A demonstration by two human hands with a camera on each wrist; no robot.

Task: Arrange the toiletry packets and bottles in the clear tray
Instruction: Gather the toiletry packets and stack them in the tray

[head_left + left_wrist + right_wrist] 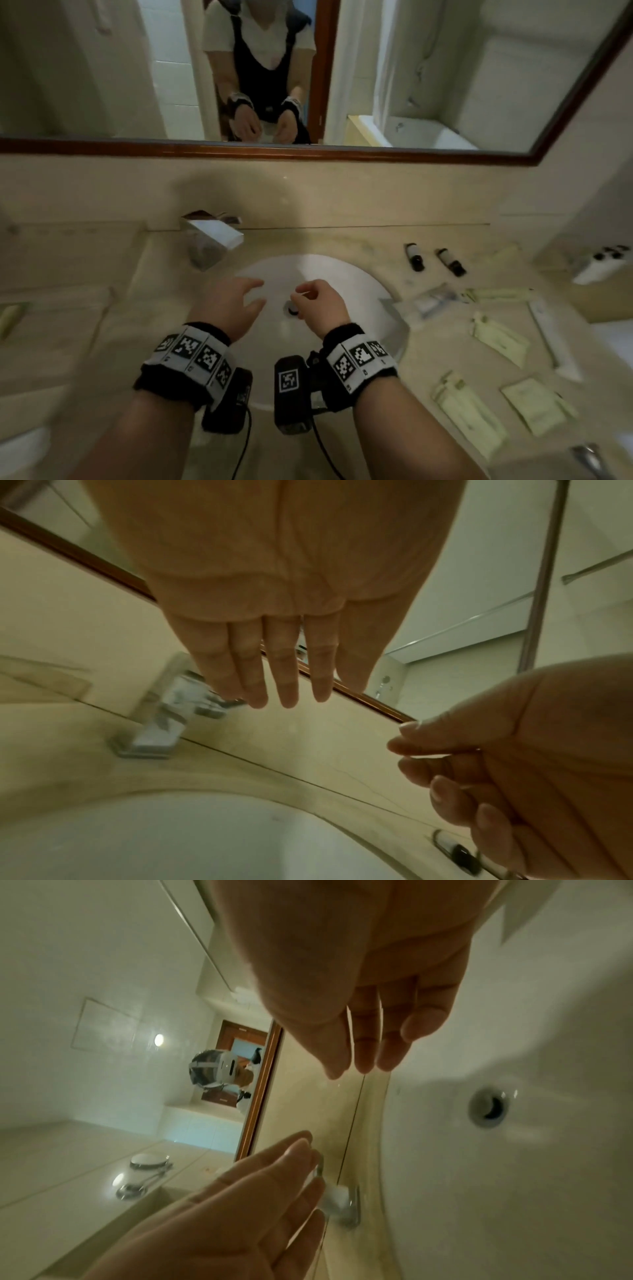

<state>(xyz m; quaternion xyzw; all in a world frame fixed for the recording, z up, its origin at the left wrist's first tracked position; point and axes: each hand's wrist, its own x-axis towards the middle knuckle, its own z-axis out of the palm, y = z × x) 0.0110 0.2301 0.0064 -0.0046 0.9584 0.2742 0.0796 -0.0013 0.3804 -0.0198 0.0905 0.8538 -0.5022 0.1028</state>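
Both hands hover above the round white ceramic basin set in a beige marble counter. The left hand holds nothing, its fingers straight and slightly spread, pointing toward the chrome square-bodied tap at the basin's far rim. The right hand holds nothing either; its fingers are loosely curled, thumb and forefinger tip nearly meeting above the dark drain. The task's items lie on the counter right of the basin: two small dark bottles with pale labels lie on their sides near the back wall, well apart from the hands; pale green flat packets are scattered toward the front edge. The clear rectangular tray stands among them, its outline blurred. Bare counter separates bottles from packets.
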